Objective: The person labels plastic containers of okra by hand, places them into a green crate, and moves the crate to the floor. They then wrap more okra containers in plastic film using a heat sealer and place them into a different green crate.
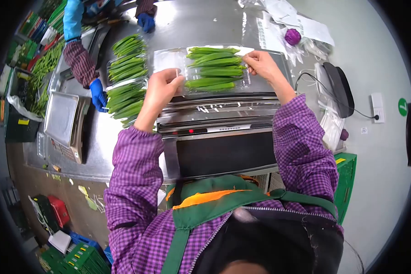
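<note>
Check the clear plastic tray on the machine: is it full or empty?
Full. The clear plastic tray holds long green okra pods laid side by side, covering it from one end to the other.

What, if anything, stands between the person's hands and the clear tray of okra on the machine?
Nothing visible does. The left hand grips the left edge of the tray of okra, and the right hand pinches its right edge. Other okra trays lie further left.
</note>
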Tool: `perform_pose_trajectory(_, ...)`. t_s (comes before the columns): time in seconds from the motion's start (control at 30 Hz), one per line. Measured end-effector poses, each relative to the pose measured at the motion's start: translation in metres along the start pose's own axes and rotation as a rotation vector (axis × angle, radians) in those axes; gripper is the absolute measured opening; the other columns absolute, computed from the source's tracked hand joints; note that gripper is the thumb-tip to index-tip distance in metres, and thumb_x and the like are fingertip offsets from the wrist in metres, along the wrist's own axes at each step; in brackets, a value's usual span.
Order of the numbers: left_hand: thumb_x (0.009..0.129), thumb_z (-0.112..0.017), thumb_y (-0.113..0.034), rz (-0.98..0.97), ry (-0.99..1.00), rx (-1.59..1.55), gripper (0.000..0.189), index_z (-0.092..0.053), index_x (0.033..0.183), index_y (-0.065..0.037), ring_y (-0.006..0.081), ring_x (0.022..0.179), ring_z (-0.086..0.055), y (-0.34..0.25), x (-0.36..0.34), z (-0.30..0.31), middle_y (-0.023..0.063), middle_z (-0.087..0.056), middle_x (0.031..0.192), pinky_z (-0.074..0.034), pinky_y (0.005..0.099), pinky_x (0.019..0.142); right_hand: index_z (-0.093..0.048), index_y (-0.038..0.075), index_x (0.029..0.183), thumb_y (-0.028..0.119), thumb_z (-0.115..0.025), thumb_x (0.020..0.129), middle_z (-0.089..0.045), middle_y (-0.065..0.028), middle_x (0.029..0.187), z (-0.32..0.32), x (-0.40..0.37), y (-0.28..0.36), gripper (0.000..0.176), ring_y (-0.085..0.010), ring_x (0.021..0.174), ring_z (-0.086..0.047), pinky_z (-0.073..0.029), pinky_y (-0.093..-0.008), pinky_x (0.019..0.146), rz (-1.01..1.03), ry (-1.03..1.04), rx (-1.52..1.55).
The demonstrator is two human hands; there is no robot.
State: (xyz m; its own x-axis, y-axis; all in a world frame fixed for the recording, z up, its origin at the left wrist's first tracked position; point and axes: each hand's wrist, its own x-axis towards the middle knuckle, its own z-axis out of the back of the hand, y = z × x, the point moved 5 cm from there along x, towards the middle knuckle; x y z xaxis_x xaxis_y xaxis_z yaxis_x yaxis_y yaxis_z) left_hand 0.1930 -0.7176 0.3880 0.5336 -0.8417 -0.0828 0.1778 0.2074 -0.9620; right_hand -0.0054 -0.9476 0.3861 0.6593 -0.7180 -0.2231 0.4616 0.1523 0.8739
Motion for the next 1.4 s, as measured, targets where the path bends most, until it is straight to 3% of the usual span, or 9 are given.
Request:
perform_pose_trajectory(0.33, 0.083, -0.064, -0.011, -0.046, 0.022, 0.247, 0.034, -0.058, 0.11, 0.009, 0.0152, 0.076, -0.064, 0.011, -0.008, -0.024, 0.0151, -0.067, 0.09, -0.051, 0.0259, 0.067, -0.063, -0.001, 0.097, 0.019, -0.059, 0.085, -0.065, -0.0113, 0.08, 0.03, -0.037, -0.054, 0.023, -0.0181, 0.067, -0.062, -0.049, -0.0295, 0.061, 0.123, -0.163, -0.056)
perform_pose_trajectory(0.47, 0.08, -0.066, -0.017, 0.023, -0.131, 0.696, 0.02, -0.065, 0.09, 0.001, 0.017, 0.072, -0.066, -0.011, -0.068, 0.01, 0.0143, -0.067, 0.075, -0.05, 0.0281, 0.067, -0.061, 0.002, 0.08, 0.029, -0.061, 0.081, -0.063, -0.0135, 0.073, 0.065, -0.126, -0.041, 0.027, -0.0325, 0.068, -0.058, -0.044, -0.0425, 0.068, 0.188, -0.397, -0.584)
perform_pose_trajectory(0.57, 0.077, -0.069, -0.019, 0.048, -0.126, 0.777, 0.02, -0.061, 0.08, -0.001, 0.0181, 0.063, -0.065, 0.009, -0.089, 0.01, 0.0109, -0.066, 0.07, -0.049, 0.03, 0.058, -0.06, 0.006, 0.074, 0.035, -0.067, 0.076, -0.061, -0.0092, 0.075, 0.055, -0.157, -0.051, 0.03, -0.0278, 0.078, -0.056, -0.039, -0.0404, 0.071, 0.087, -0.352, -0.798)
perform_pose_trajectory(0.67, 0.077, -0.069, -0.009, 0.11, -0.059, 0.426, 0.017, -0.06, 0.087, 0.002, 0.0135, 0.062, -0.062, 0.025, -0.07, -0.014, 0.0087, -0.065, 0.068, -0.048, 0.0245, 0.056, -0.058, 0.008, 0.082, 0.033, -0.071, 0.072, -0.061, -0.0073, 0.076, 0.035, -0.146, -0.058, 0.03, -0.0264, 0.081, -0.054, -0.037, -0.0392, 0.076, 0.137, -0.523, -0.858)
perform_pose_trajectory(0.77, 0.078, -0.067, -0.002, 0.304, -0.011, 0.111, 0.022, -0.057, 0.096, 0.004, 0.0079, 0.058, -0.057, 0.029, -0.063, -0.015, 0.006, -0.064, 0.072, -0.043, 0.0202, 0.051, -0.058, 0.008, 0.084, 0.031, -0.072, 0.072, -0.06, -0.0076, 0.077, 0.046, -0.139, -0.077, 0.029, -0.0256, 0.082, -0.054, -0.038, -0.0393, 0.076, -0.138, -0.348, -0.392)
perform_pose_trajectory(0.93, 0.082, -0.063, -0.006, 0.187, -0.239, 0.215, 0.032, -0.053, 0.11, 0.005, 0.0079, 0.062, -0.056, 0.024, -0.073, 0.017, 0.007, -0.065, 0.079, -0.045, 0.0206, 0.055, -0.059, 0.007, 0.085, 0.027, -0.069, 0.075, -0.061, -0.0083, 0.081, 0.046, -0.166, -0.046, 0.025, -0.0285, 0.078, -0.055, -0.04, -0.0392, 0.075, 0.282, -0.63, -0.698)
perform_pose_trajectory(1.03, 0.085, -0.061, -0.013, 0.105, -0.214, 0.142, 0.044, -0.047, 0.122, 0.006, 0.0097, 0.071, -0.058, 0.009, -0.037, 0.002, 0.0111, -0.064, 0.093, -0.047, 0.0211, 0.061, -0.06, 0.002, 0.098, 0.024, -0.064, 0.079, -0.064, -0.0121, 0.087, 0.037, -0.125, -0.032, 0.029, -0.0311, 0.083, -0.059, -0.045, -0.0397, 0.074, 0.402, -0.511, -0.501)
perform_pose_trajectory(1.2, 0.085, -0.061, -0.011, 0.056, -0.004, 0.115, 0.049, -0.044, 0.127, 0.005, 0.0146, 0.078, -0.061, 0.012, 0.017, -0.056, 0.0141, -0.064, 0.102, -0.05, 0.0241, 0.066, -0.054, -0.002, 0.116, 0.021, -0.062, 0.08, -0.066, -0.0146, 0.087, 0.017, -0.056, -0.041, 0.043, -0.0289, 0.082, -0.064, -0.048, -0.0355, 0.074, 0.132, -0.193, -0.374)
perform_pose_trajectory(1.4, 0.083, -0.062, -0.014, -0.056, -0.016, 0.16, 0.042, -0.052, 0.119, 0.006, 0.0182, 0.078, -0.064, 0.011, 0.002, -0.069, 0.0161, -0.066, 0.097, -0.051, 0.0286, 0.069, -0.06, -0.003, 0.105, 0.02, -0.062, 0.08, -0.067, -0.0148, 0.086, 0.061, -0.083, -0.06, 0.034, -0.0285, 0.08, -0.064, -0.049, -0.0342, 0.074, 0.184, -0.198, -0.269)
